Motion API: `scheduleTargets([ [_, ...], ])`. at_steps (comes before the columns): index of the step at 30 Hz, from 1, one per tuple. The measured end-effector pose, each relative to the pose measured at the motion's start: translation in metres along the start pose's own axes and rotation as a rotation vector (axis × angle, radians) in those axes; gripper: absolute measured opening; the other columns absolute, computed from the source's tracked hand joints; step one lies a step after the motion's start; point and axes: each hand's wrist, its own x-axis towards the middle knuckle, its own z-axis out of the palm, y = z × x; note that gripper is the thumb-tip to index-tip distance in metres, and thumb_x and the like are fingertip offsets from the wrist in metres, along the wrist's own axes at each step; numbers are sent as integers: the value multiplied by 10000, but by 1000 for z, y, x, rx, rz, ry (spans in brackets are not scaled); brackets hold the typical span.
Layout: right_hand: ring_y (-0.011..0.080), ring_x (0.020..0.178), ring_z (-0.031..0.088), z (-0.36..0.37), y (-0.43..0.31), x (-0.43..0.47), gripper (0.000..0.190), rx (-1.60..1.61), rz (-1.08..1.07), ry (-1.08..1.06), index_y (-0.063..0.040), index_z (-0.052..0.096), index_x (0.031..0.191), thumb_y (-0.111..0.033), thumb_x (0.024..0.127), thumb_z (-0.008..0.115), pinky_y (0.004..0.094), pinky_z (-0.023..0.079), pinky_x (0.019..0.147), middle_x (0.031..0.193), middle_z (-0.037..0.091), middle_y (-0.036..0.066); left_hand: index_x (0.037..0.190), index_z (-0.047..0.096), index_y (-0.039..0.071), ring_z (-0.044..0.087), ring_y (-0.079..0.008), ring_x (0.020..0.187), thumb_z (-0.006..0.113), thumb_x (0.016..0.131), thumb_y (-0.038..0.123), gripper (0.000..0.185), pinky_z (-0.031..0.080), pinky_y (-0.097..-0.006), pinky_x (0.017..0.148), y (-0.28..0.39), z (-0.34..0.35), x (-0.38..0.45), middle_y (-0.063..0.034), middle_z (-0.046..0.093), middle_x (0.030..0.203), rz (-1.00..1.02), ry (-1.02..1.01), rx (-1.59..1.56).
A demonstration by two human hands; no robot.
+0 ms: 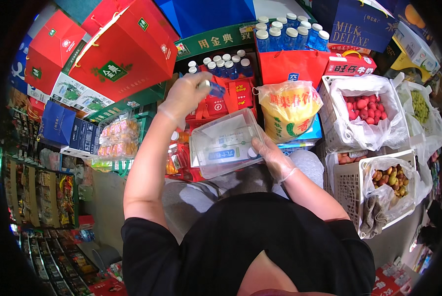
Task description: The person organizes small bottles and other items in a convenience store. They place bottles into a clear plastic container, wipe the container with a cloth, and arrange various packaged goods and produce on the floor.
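Note:
My left hand [189,94], in a clear thin glove, holds a small blue bottle with a white cap [215,90] tilted over red gift packaging [221,105]. In my right hand [272,153], gloved likewise, is the edge of a translucent plastic tub [226,144], tilted above my lap, with a white-capped bottle in its near right corner. Beyond my left hand, several white-capped blue bottles [230,68] stand in a group. A second group of blue bottles [291,39] stands farther back on a red box. Bottles with orange contents [172,162] are left of the tub.
A yellow grain bag [290,111] stands right of the tub. White crates [328,111] at the right hold bagged red fruit [365,109] and brownish fruit [391,179]. Large red gift bags [124,55] and packed pastries [119,135] are at the left, store shelves [39,192] lower left.

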Motion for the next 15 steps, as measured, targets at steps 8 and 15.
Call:
scheduleTargets([
  [8,239,1520,396,-12,21,6,879,-46,10,41,-82,333,1706,-521,1043,708,394,287,1269,1638,480,92,1314,685,85,708,-436,1141,772,955,214,391,556,-482,984,-37,57,82,-244,735,1214,-72,29,214],
  [15,243,1552,360,-4,8,0,855,-55,10,33,-88,288,1729,-471,1073,679,391,264,1285,1680,439,91,1261,614,25,706,-452,1145,812,936,208,423,549,-497,978,-43,73,102,-253,736,1202,-115,25,265],
])
